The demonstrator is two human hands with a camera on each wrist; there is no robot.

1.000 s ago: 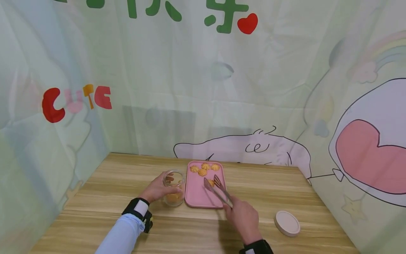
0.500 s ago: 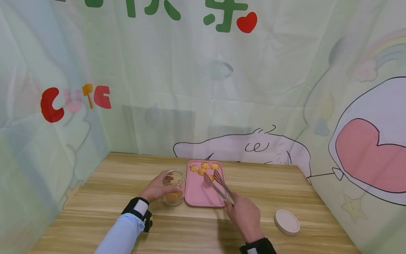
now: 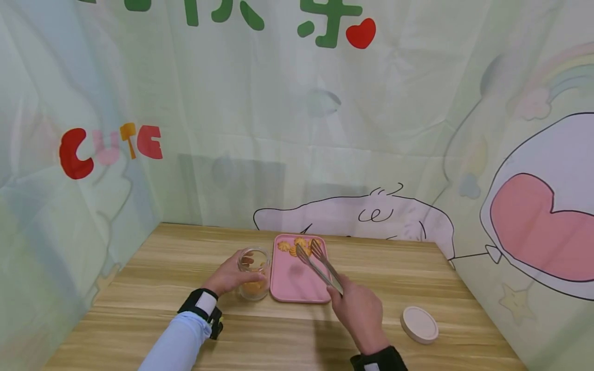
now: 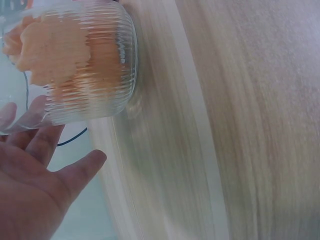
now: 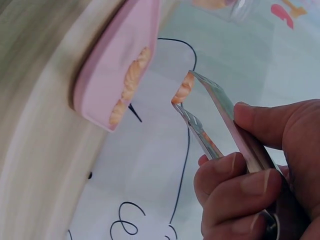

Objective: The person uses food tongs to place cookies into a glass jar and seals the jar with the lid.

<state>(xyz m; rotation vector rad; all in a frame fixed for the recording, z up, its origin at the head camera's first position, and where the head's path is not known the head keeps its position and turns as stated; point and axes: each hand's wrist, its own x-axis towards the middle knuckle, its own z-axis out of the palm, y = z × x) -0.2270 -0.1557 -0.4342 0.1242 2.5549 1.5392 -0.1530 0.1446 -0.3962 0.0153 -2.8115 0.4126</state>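
Observation:
My left hand [image 3: 228, 276] grips a clear glass jar [image 4: 131, 55], thumb in front and fingers behind it. Ribbed walls show golden cookies [image 4: 55, 47] inside; its mouth faces up. My right hand [image 3: 359, 312] holds metal tongs [image 3: 330, 268]. Between the tong tips, in the right wrist view, is one swirled cookie [image 5: 183, 88], held up above the tray. To the right of the jar lies a pink tray [image 3: 297, 287], with several piped cookies [image 3: 284, 246] at its far end, partly covered by the tongs in the head view.
A round pale lid [image 3: 419, 324] lies on the wooden table [image 3: 260, 340], to the right of my right hand. Printed cloth [image 3: 223, 123] hangs behind the table and along both sides.
The tongs have risen from the tray with a cookie between their tips, shifting toward the far end in the head view. The left hand and jar stay in place.

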